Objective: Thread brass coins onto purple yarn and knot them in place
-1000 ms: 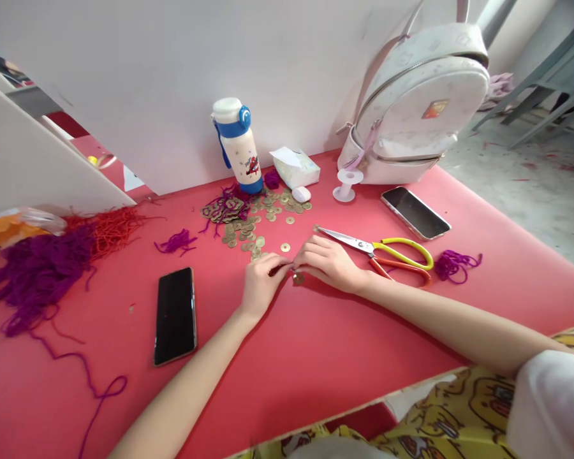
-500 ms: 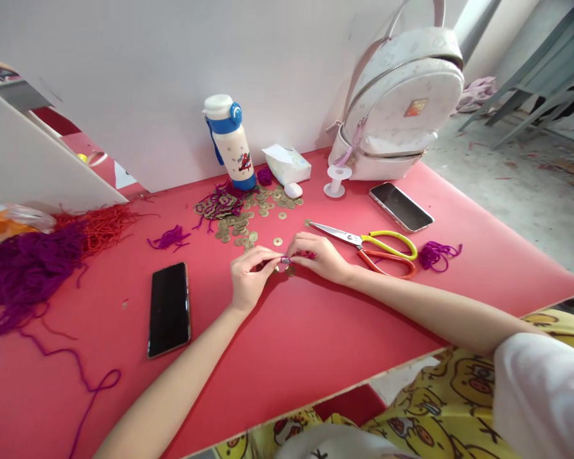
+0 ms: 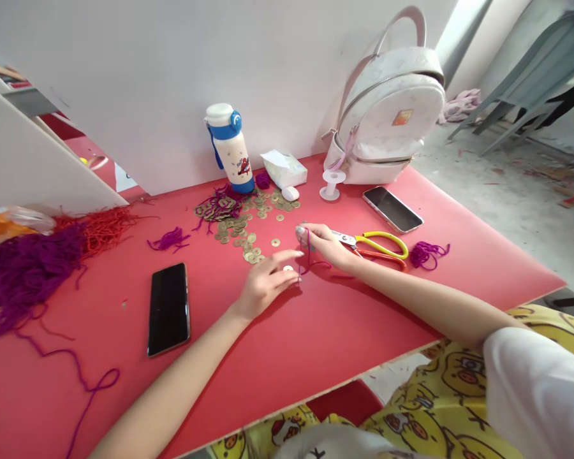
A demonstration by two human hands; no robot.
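My right hand (image 3: pixel 323 244) is closed in a pinch, raised over the table, with a purple yarn strand (image 3: pixel 309 252) looping down from its fingertips. Whether a coin is on that strand I cannot make out. Just to the left and lower, my left hand (image 3: pixel 268 282) is open, its thumb and forefinger spread apart around the hanging end of the strand. Between those fingers a round brass-coloured coin with a hole (image 3: pixel 288 268) shows. Several similar coins (image 3: pixel 239 226) lie scattered beyond my left hand. Partly behind my right hand rest scissors (image 3: pixel 380 242) with yellow and orange handles.
Around the red table (image 3: pixel 268 376) stand a water bottle (image 3: pixel 232 150), a tissue pack (image 3: pixel 287 171), a white spool (image 3: pixel 332 185) and a backpack (image 3: pixel 387 121). Phones lie left (image 3: pixel 168 310) and right (image 3: pixel 393 209). Purple yarn (image 3: pixel 33 261) heaps at far left.
My hands, together on the yarn before, are now apart. The right has risen with the strand, while the left has opened and come slightly right and nearer me. The view has shifted a little.
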